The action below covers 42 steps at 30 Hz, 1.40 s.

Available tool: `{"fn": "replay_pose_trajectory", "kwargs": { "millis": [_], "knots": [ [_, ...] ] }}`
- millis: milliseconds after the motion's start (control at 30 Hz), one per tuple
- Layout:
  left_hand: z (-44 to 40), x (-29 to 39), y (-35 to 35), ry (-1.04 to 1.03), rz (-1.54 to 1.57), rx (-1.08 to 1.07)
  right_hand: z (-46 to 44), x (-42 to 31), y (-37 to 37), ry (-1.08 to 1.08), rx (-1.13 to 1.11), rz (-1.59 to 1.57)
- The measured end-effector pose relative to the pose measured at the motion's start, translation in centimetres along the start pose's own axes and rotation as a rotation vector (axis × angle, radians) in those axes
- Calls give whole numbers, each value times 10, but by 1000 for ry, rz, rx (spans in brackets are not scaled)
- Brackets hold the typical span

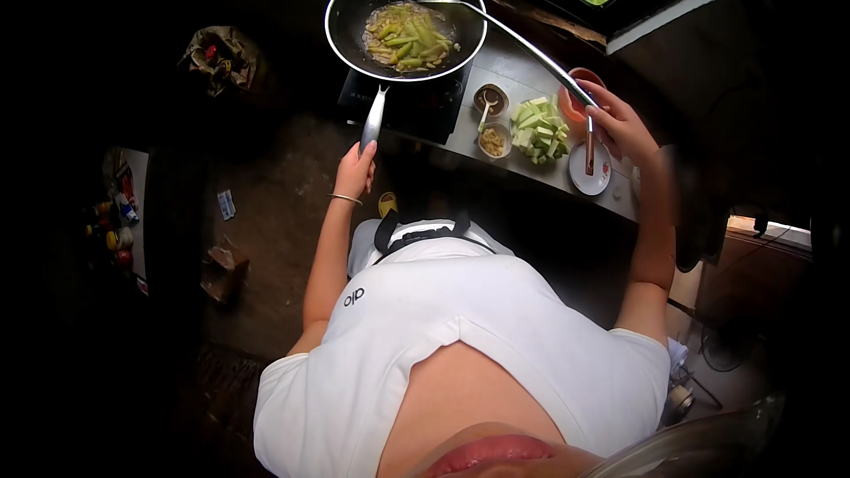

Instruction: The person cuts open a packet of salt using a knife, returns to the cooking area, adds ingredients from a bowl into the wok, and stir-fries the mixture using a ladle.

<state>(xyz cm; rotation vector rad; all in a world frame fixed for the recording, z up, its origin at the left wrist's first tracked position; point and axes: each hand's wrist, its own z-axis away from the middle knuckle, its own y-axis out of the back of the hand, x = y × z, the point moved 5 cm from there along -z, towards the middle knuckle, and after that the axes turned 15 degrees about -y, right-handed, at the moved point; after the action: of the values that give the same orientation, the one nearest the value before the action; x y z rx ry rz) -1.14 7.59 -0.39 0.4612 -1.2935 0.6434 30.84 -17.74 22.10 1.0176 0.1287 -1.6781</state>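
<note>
My left hand (354,172) is closed around the handle of a black wok (348,40), which sits over a dark cooktop (416,109). Pale green vegetable strips (409,37) and some liquid lie in the wok. In my right hand (623,127) is the long handle of a metal ladle (529,46); its bowl end rests inside the wok, at the right of the food. Below that hand stands a small white dish (589,179) with a floral rim. Cut green vegetable chunks (539,131) are heaped just to the left of it.
An orange bowl (580,80) stands behind the right hand. Two small bowls, one dark with a white spoon (486,108) and one with chopped bits (493,141), sit on the counter (460,137). Windows are behind the wok. A bag (223,57) and a carton (225,270) are at left.
</note>
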Motion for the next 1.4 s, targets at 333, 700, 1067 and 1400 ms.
{"fn": "replay_pose_trajectory", "kwargs": {
  "millis": [333, 700, 1067, 1400],
  "knots": [
    [-3, -4, 0, -26, 32, -19, 27, -110, 38, 4, 63, 785],
    [-4, -3, 1, -46, 58, -22, -16, -110, 4, 213, -18, 966],
    [-5, -4, 0, -45, 35, -36, -22, -81, 7, 162, 58, 735],
    [-3, -3, -4, -49, 52, -7, -69, -26, -59, 156, 115, -86]
  ]
}}
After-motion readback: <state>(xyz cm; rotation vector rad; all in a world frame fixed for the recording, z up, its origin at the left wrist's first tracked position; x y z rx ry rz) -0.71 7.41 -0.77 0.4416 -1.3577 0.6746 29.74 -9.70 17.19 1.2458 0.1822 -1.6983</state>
